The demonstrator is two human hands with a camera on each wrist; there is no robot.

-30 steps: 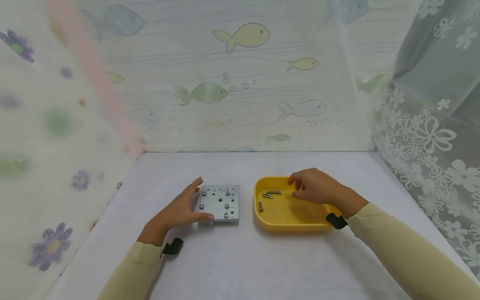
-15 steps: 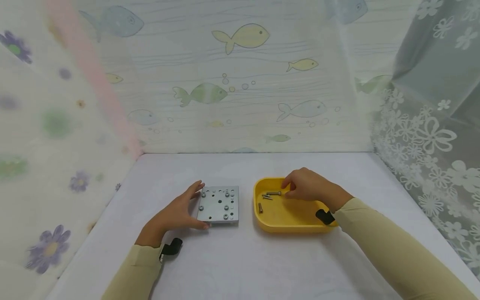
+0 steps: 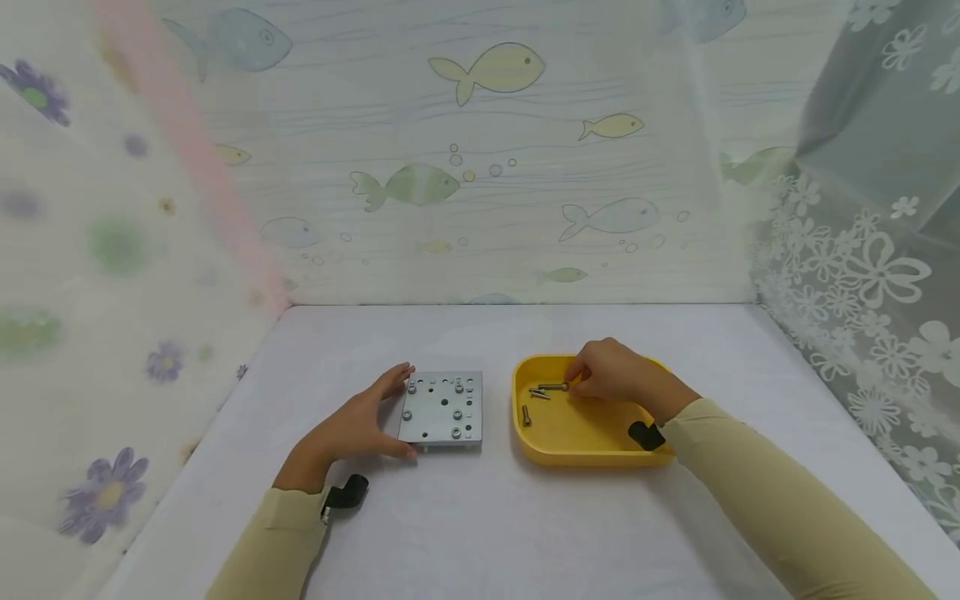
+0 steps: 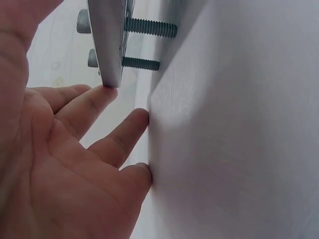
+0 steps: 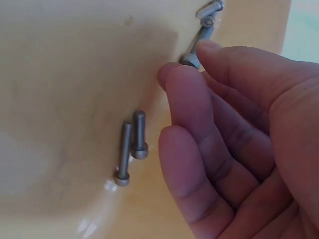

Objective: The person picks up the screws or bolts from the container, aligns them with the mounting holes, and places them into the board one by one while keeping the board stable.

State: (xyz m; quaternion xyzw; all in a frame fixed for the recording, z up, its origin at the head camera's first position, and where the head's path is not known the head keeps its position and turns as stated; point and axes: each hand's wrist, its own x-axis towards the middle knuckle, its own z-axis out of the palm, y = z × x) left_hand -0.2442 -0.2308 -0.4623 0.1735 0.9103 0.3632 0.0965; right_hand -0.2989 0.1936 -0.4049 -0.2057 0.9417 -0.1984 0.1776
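Observation:
A square silver metal plate (image 3: 442, 408) stands slightly raised on the table, with several socket-head bolts through it and threaded ends (image 4: 149, 28) sticking out below. My left hand (image 3: 356, 421) spans its left side, thumb at the front edge and fingers at the back corner; a fingertip touches the plate's edge in the left wrist view. Inside the yellow tray (image 3: 588, 458), my right hand (image 3: 611, 371) pinches a bolt (image 5: 190, 60) at its head between thumb and fingers. The bolt's shank still lies along the tray floor.
Beside the pinched bolt lie a few small bolts (image 3: 540, 394), with another bolt (image 3: 527, 416) near the tray's left wall. A longer bolt (image 5: 123, 154) and a shorter one (image 5: 139, 134) show in the right wrist view. A fish-patterned curtain (image 3: 487, 208) hangs behind the white table (image 3: 450, 533).
My right hand has moved left and down in the tray, and its thumb and fingers have come together at a bolt's head. The left thumb has drawn back slightly from the plate's top to its front edge.

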